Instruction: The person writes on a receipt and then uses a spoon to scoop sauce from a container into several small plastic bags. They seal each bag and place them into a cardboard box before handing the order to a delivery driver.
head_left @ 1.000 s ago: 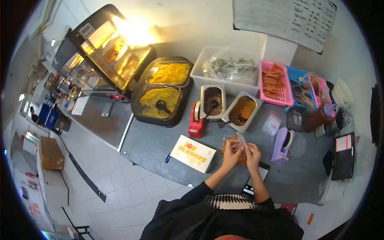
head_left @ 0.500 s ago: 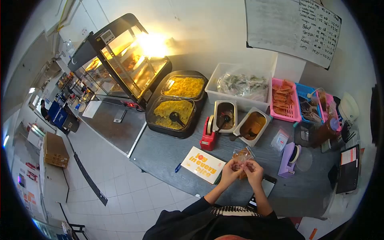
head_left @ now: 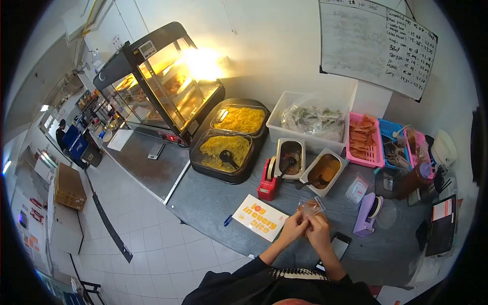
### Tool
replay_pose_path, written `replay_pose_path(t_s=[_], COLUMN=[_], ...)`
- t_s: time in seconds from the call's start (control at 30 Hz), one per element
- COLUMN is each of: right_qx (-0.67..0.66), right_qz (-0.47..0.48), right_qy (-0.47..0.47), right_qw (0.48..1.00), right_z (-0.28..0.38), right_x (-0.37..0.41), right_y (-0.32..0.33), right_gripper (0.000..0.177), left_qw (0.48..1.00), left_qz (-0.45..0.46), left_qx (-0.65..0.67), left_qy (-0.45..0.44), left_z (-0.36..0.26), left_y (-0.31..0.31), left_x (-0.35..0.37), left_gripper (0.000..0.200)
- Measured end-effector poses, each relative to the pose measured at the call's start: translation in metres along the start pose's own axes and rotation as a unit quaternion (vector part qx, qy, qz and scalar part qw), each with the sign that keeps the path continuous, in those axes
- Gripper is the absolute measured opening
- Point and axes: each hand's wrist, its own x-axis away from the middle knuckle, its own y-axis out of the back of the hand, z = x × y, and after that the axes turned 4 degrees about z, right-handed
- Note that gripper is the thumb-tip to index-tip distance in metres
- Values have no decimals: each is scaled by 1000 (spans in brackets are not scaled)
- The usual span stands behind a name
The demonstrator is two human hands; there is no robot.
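Both hands are closed on a small clear plastic bag (head_left: 312,204) with reddish-brown contents, above the grey table. My left hand (head_left: 293,227) pinches one side of its top, and my right hand (head_left: 318,231) pinches the other, fingertips close together. The fingers partly cover the bag. Left of my left hand lies a white box lid or card (head_left: 260,217) printed "joy in every bite". A phone (head_left: 336,250) lies flat beside my right wrist, partly under the forearm.
A red tape dispenser (head_left: 267,187) and two metal sauce pans (head_left: 322,175) stand ahead. Behind are trays of yellow food (head_left: 223,152), a white bin (head_left: 311,124) and a pink basket (head_left: 365,145). A purple tape dispenser (head_left: 364,216) stands right. A heated display case (head_left: 162,86) stands back left.
My hands remain pinched on the plastic bag and have shifted slightly, the fingers drawing closer together. The whole view has moved a little, so the scene sits lower.
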Motion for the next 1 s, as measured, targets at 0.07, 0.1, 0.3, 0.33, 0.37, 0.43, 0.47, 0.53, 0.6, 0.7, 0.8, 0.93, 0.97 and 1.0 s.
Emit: replay_pose_path(t_s=[0.07,0.1,0.3,0.33,0.37,0.43,0.47,0.53,0.6,0.7,0.8,0.93,0.97,1.0], right_qx=[61,64,94,57,20,-9,0,-7,-42,-87,-3,101,67,14], right_qz=[29,70,42,45,48,14,-23,-71,-95,-24,58,85,101,91], right_qy=[43,21,34,-2,-39,-81,-83,-102,-135,-110,-47,-2,-11,-45], right_qw=[997,995,994,997,998,997,996,992,985,990,997,991,992,995], right_z=[-7,-8,-22,-25,-29,-29,-27,-25,-25,-10,8,-20,-32,-31], right_x=[5,6,-2,-3,-3,-5,-9,-9,-7,-5,-8,-3,1,0], right_y=[-4,-4,7,8,9,14,18,19,12,16,39,44,42,45], right_gripper=[27,27,18,16,15,13,13,13,15,22,48,62,65,64], left_qw=[984,976,922,930,921,902,911,915,889,887,901,936,942,970], left_qz=[53,43,75,75,66,52,10,-77,-84,-25,17,76,98,13], left_qx=[-161,-212,-375,-356,-378,-423,-412,-386,-378,-399,-388,-259,-211,-116], left_qy=[57,21,68,61,62,69,17,-89,-244,-232,-192,-224,-242,-212], left_z=[-12,2,-4,0,4,-26,-24,-17,-12,-14,-17,-24,-20,-12], left_y=[8,9,6,5,4,3,1,-2,-3,-1,7,8,6,2], left_x=[-2,-5,-12,-13,-13,-11,-12,-16,-18,-16,-19,-21,-23,-27], left_gripper=[24,32,33,33,31,26,23,16,21,24,21,22,24,27])
